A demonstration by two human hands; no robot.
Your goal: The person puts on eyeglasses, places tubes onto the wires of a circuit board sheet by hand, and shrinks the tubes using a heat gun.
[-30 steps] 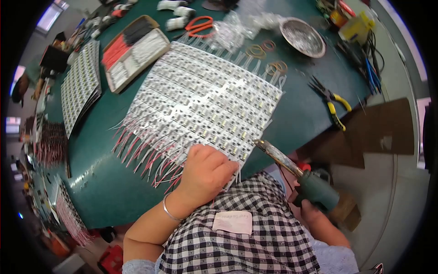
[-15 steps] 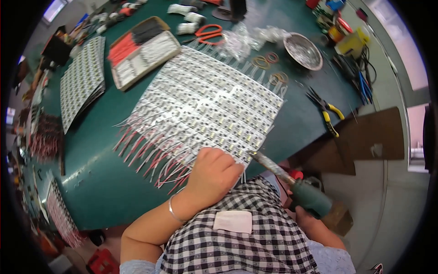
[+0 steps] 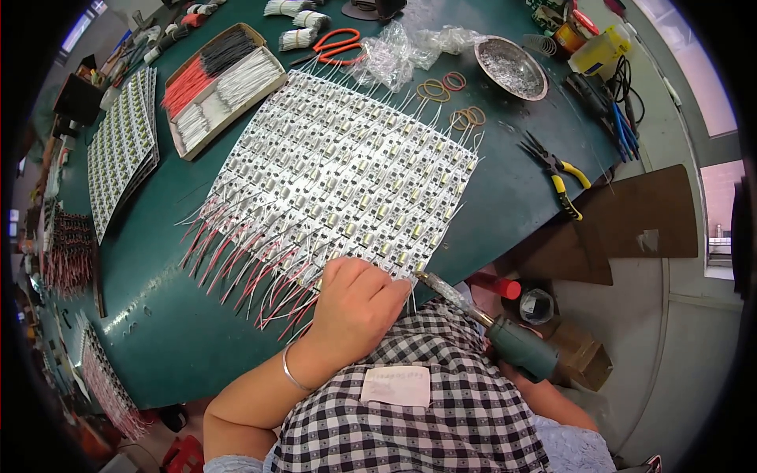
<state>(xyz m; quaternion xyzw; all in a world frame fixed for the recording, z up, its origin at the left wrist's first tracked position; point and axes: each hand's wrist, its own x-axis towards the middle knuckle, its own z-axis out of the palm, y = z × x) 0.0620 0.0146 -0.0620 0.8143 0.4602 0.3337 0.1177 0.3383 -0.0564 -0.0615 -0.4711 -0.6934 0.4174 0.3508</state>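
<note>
A cardboard box (image 3: pixel 583 355) stands below the green table (image 3: pixel 189 339). The sheet of circuit boards (image 3: pixel 315 158) lies at the table's near side, red and white wires (image 3: pixel 236 268) fringing its left near edge. Farther back are pliers (image 3: pixel 556 173), a metal bowl (image 3: pixel 512 67) and orange-handled scissors (image 3: pixel 335 49); a bright pane (image 3: pixel 76 33) shows beyond. The right hand (image 3: pixel 516 380), mostly hidden, grips the soldering iron (image 3: pixel 520 347), tip beside the left thumb. The left hand (image 3: pixel 355 307) curls its fingers together over the sheet's near corner; I cannot tell whether it pinches a wire.
</note>
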